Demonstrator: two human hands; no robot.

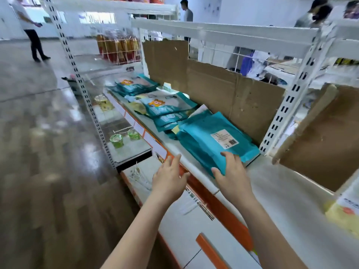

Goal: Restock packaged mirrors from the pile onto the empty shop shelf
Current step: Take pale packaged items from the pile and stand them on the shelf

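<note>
Our right hand (232,172) has fingers clamped on the teal mirror pack's (213,140) slick near corner, left hand (171,179) spread empty; glass inside probably, so we'd support it underneath.

Materials you are viewing:
Glossy teal plastic mirror packets (213,140); matt white metal shelf (287,191); rough brown cardboard backing (233,100).

Both forearms are bare, left hand (169,179) and right hand (233,175) ungloved.
</note>
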